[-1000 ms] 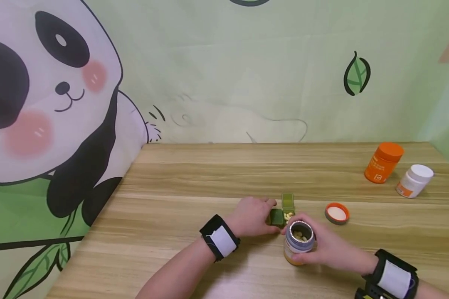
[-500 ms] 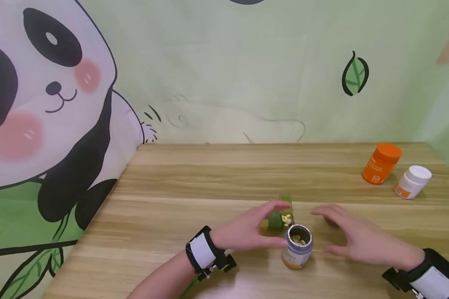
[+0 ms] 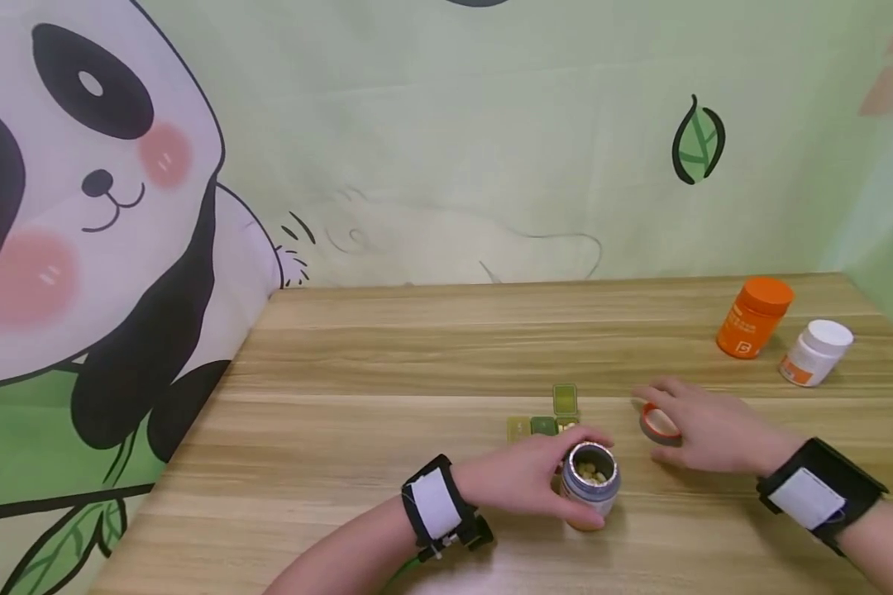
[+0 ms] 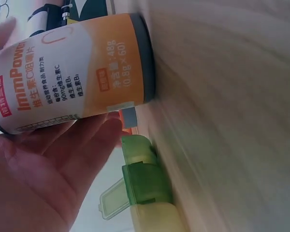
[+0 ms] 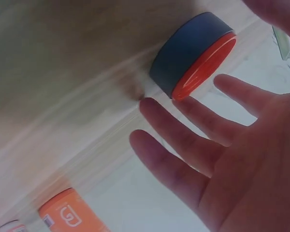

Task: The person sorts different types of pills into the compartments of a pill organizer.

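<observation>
My left hand (image 3: 517,478) grips an opened vitamin C tablet bottle (image 3: 601,492), thumb on the near side and fingers round the back. Pale tablets show inside its mouth. Its white and orange label faces the left wrist camera, and the bottle (image 4: 72,72) stands upright on the table. Just behind it lies a small green pill organizer (image 3: 543,426) with one lid raised and tablets in that compartment, partly hidden by the hand. My right hand (image 3: 722,430) hovers over the bottle's grey and red cap (image 3: 658,423), fingers spread around it. In the right wrist view the fingertips reach close to the cap (image 5: 191,55).
An orange bottle (image 3: 753,318) and a smaller white bottle (image 3: 816,354), both capped, stand at the back right of the wooden table (image 3: 387,347). A green cloth backdrop (image 3: 432,165) with a panda print rises behind the table's far edge.
The right hand has let go of the bottle and moved right to the cap. The left hand has left the pill organizer and taken hold of the bottle.
</observation>
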Demonstrator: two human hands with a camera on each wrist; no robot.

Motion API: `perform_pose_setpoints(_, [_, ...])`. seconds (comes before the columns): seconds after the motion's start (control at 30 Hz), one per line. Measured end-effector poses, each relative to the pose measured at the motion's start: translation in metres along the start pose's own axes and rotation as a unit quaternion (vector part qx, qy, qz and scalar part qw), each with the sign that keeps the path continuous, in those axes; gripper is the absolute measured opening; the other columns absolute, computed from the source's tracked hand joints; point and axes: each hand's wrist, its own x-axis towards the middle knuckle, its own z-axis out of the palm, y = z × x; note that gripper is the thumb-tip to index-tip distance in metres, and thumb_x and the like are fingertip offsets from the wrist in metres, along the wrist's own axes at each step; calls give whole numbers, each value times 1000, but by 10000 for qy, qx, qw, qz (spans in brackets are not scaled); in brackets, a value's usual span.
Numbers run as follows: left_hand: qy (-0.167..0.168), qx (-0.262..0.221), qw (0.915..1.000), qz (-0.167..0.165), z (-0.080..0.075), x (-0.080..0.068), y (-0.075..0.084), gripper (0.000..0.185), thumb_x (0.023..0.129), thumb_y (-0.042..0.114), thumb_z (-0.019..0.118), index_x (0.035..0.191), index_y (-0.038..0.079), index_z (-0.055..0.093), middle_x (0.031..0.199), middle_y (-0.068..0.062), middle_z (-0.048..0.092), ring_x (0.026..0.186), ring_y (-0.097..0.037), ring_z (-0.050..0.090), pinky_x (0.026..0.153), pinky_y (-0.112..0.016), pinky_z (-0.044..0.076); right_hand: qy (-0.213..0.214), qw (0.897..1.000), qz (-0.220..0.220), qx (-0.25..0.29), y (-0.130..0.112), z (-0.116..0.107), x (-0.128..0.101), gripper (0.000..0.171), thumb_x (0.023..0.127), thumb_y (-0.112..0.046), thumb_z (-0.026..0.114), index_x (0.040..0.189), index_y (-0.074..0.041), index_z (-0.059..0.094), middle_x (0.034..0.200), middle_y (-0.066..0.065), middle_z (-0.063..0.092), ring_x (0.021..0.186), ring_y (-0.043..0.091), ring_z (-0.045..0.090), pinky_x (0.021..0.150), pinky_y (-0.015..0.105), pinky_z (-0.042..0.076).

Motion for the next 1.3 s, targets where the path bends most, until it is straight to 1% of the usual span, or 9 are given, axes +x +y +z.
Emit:
perform_pose_setpoints(0.27, [24,146,9999,22,0,3,2,52,86,31,76,126,13,49,106,12,60,95,6,55,83,-12,42,-298,9991,-105,-268,3,-1,8,49,73,-23,80,118,-10,63,103,11,57,77,24,59,62,46,50])
perform_pose_setpoints(0.4, [25,144,9999,-26,1,2,3,53,85,32,76,127,14,49,106,14,60,94,7,54,82,-12,43,-204,9998,20,86,2,-3,8,45,75,-24,80,112,-8,61,97,7,56,72,19,56,61,40,50])
perform_pose_setpoints(0.53, [-37,58,10000,-21,3,1,3,54,86,30,76,128,13,48,108,13,59,94,7,54,81,-11,43,139,9952,117,962,-8,-13,8,47,81,-22,78,116,-4,53,93,1,57,77,14,55,67,34,49])
perform_pose_setpoints(0.73, [-114,-16,9999,-98,3,1,5,56,86,28,77,130,10,48,109,10,60,95,6,55,80,-11,44,988,9800,-540,1640,-33,-33,6,48,87,-17,75,129,-12,53,94,-13,55,84,6,53,73,30,49])
perform_pose_setpoints(0.9, [-80,9,9999,-112,3,-1,5,54,86,28,76,129,10,49,107,11,60,93,6,55,79,-12,45,1486,9456,-910,2748,-56,-39,2,49,82,-3,77,126,-14,56,108,-8,62,94,8,59,85,20,46])
perform_pose_setpoints(1.03, [-98,-115,9998,-132,3,-2,4,55,87,27,75,131,10,47,109,9,61,94,6,55,78,-12,45,1363,8890,-1344,4160,-72,-35,-2,46,79,13,73,116,-5,53,119,4,60,105,13,58,90,18,43])
perform_pose_setpoints(1.13, [-123,-281,9994,-156,3,-3,4,57,88,26,74,135,10,45,112,7,61,96,5,56,78,-13,46,1161,8512,-1607,4859,-80,-29,-4,42,77,20,69,107,-3,49,122,10,55,110,16,56,90,20,44])
perform_pose_setpoints(1.2, [-109,-342,9993,-132,3,-4,3,55,88,24,74,133,10,46,112,7,62,95,5,56,78,-14,47,1060,8421,-1722,5000,-85,-24,-5,42,77,20,69,104,-3,47,122,12,54,112,17,54,90,22,44])
perform_pose_setpoints(1.3, [-70,-336,9994,-98,3,-5,3,46,88,24,74,125,11,51,108,10,61,92,5,56,77,-15,47,961,8484,-1721,4912,-90,-18,-7,42,77,17,72,102,-6,48,121,12,52,114,18,51,91,23,42])
